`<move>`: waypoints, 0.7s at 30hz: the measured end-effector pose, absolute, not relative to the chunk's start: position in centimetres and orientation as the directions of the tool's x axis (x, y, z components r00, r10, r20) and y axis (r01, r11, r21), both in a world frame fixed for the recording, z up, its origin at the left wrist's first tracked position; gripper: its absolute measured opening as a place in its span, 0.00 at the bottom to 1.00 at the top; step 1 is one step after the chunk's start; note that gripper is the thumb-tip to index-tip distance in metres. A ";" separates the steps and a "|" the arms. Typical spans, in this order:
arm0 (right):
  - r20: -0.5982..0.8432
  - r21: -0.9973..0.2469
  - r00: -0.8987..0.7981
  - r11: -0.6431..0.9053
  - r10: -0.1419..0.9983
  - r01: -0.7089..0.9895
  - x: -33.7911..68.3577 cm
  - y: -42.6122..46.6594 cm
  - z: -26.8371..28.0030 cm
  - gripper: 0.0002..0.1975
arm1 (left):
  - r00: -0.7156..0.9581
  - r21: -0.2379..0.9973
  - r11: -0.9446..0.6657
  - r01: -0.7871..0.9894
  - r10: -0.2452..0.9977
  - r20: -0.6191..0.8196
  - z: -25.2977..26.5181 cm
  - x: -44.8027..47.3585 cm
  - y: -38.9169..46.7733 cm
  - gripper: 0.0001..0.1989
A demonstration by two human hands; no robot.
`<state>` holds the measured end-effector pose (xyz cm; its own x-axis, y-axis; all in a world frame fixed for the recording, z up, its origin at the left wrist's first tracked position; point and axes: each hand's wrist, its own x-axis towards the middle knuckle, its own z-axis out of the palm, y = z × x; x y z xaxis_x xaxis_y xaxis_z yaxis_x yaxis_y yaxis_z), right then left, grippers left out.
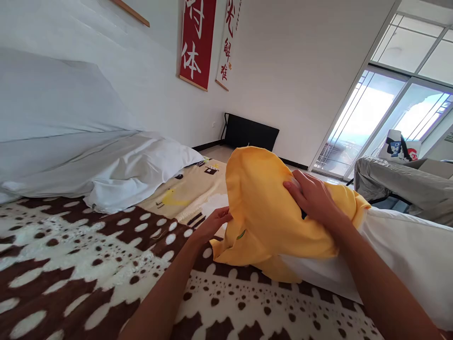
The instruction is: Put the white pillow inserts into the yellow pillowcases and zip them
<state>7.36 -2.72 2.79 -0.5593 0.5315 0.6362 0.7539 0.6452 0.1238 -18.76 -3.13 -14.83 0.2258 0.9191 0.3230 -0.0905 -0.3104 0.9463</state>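
Observation:
A yellow pillowcase lies bunched over the end of a long white pillow, most of which sticks out bare to the right. My left hand pinches the pillowcase's left edge, its fingertips partly hidden by the cloth. On top of the pillowcase, my right hand is closed on a fold of the fabric, with its thumb tucked out of sight. A small green mark shows near the lower left corner of the pillowcase.
Beneath lies a brown-and-white patterned blanket. A crumpled white cloth sits at the left against the wall. Farther back are a black folded panel, red hanging scrolls, and a plastic-wrapped piece of furniture by the window.

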 end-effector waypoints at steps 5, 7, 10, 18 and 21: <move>0.618 0.010 -0.476 0.598 0.626 0.801 6.2 -2.5 2.9 0.18 | 0.162 0.959 -0.283 -0.029 0.945 0.284 -17.3 -19.0 -2.1 0.21; 0.645 0.007 -0.473 0.615 0.600 0.789 5.9 -2.3 3.0 0.18 | 0.113 0.957 -0.291 0.020 0.951 0.287 -17.7 -19.0 -1.6 0.19; 0.708 0.019 -0.443 0.612 0.551 0.791 6.1 -1.8 3.5 0.17 | -0.093 0.937 -0.332 0.106 0.935 0.341 -17.0 -18.9 -1.5 0.16; 0.715 -0.037 -0.304 0.468 0.630 0.883 7.8 -0.1 4.0 0.19 | -0.113 0.700 -0.578 0.419 0.732 0.672 -11.0 -16.1 -5.8 0.23; 0.702 -0.074 -0.296 0.480 0.647 0.874 8.1 0.3 3.7 0.20 | -0.117 0.652 -0.503 0.567 0.735 0.668 -11.5 -14.5 -6.0 0.20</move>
